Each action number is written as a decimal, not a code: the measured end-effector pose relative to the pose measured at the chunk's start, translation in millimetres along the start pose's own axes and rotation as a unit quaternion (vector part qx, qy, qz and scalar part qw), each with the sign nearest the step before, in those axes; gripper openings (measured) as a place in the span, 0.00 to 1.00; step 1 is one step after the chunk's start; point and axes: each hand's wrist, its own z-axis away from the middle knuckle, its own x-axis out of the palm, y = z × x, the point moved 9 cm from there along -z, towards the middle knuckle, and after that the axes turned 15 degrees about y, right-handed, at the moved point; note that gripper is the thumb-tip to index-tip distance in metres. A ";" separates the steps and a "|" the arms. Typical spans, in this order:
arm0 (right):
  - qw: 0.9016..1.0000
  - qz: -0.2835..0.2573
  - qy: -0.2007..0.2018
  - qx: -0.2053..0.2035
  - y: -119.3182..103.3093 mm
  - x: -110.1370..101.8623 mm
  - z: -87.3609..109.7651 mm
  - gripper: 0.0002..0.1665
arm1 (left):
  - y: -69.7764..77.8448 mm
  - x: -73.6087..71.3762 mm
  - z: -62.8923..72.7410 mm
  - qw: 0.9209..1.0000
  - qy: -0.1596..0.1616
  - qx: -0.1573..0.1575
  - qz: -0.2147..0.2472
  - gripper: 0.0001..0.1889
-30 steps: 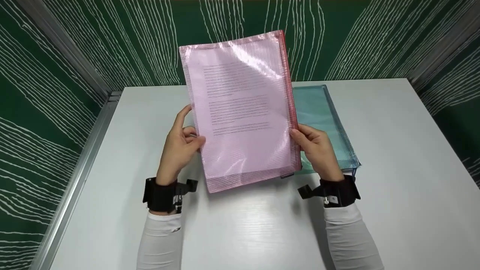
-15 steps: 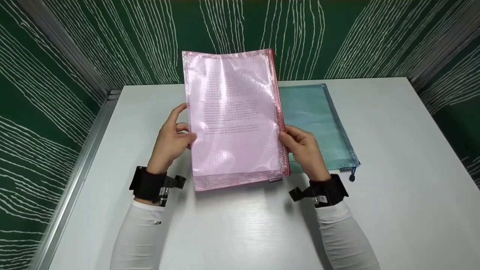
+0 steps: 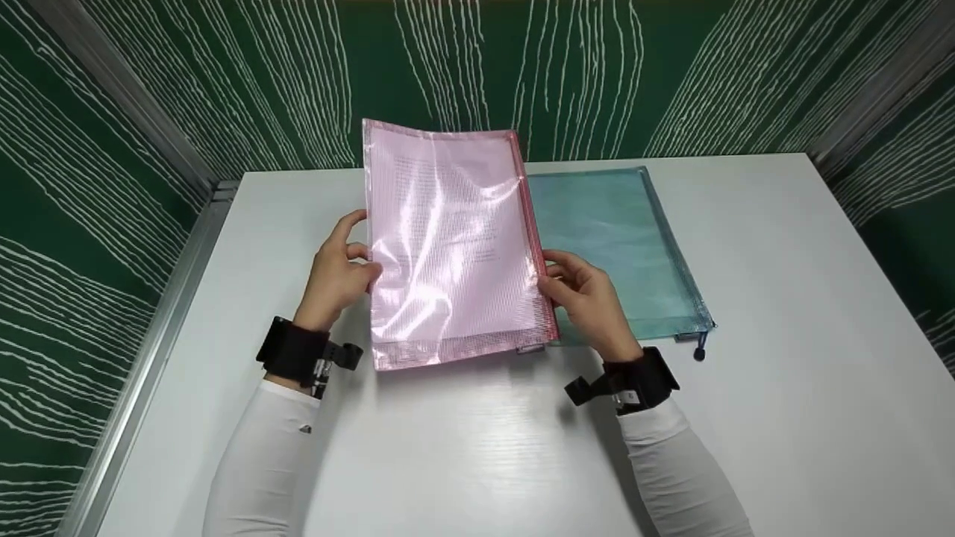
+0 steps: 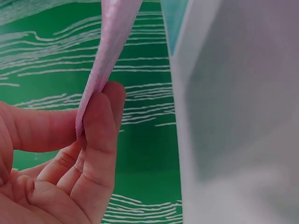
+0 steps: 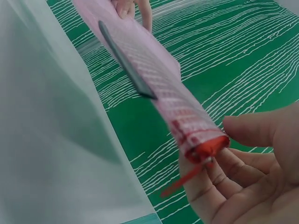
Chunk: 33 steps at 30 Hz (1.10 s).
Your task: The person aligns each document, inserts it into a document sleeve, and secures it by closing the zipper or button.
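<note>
A pink mesh zipper pouch (image 3: 455,246) with a printed sheet showing through it is held up above the table, tilted, its top edge bowed. My left hand (image 3: 334,276) pinches its left edge between thumb and fingers; the left wrist view shows the thin pink edge between them. On the other side my right hand (image 3: 589,298) grips the red zipper edge (image 3: 531,216). In the right wrist view a red zipper pull (image 5: 187,179) hangs at the pouch's corner. Partly behind the pink pouch, a teal mesh zipper pouch (image 3: 615,246) lies flat on the table.
The white table (image 3: 477,455) reaches back to a green wall (image 3: 448,67) with white wavy lines. A dark zipper pull (image 3: 700,350) hangs off the teal pouch's near right corner. Metal rails (image 3: 157,350) run along the left side.
Both hands have moved left with the pink pouch, and its top edge has come lower. Its surface now bends more, with stronger glare. More of the teal pouch shows.
</note>
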 end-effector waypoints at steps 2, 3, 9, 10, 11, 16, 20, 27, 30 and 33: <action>1.000 0.005 -0.011 0.004 2.3 2.8 0.6 0.25 | -6.4 1.1 -4.3 1.000 0.002 -0.001 -0.011 0.42; 1.000 0.007 -0.017 0.007 3.7 4.4 0.7 0.26 | -9.0 1.7 -5.9 1.000 0.002 -0.002 -0.014 0.42; 0.999 -0.001 -0.039 0.028 11.7 13.4 -0.2 0.27 | -20.4 4.8 -14.0 0.999 0.004 -0.001 -0.034 0.41; 0.999 -0.004 -0.043 0.032 13.0 14.7 -0.3 0.28 | -22.2 5.2 -15.4 0.999 0.005 0.000 -0.040 0.41; 0.998 -0.006 -0.047 0.036 14.4 15.9 0.1 0.28 | -24.0 5.7 -16.9 0.999 0.006 0.000 -0.043 0.41; 0.996 -0.020 -0.078 0.048 15.6 22.8 3.3 0.29 | -33.0 10.7 -23.0 0.998 0.001 0.000 -0.055 0.41; 0.993 -0.020 -0.102 0.048 7.9 28.4 7.8 0.29 | -38.0 13.7 -26.0 0.998 0.000 0.005 -0.069 0.40; 0.991 -0.026 -0.115 0.065 7.0 31.6 11.5 0.31 | -45.2 17.1 -27.6 0.996 0.000 0.007 -0.086 0.40; 0.990 -0.034 -0.120 0.073 15.7 32.7 9.7 0.31 | -49.3 17.6 -28.9 0.996 0.000 0.002 -0.087 0.40; 0.989 -0.031 -0.124 0.078 24.5 34.4 8.2 0.32 | -53.5 17.5 -30.8 0.996 0.001 -0.004 -0.092 0.41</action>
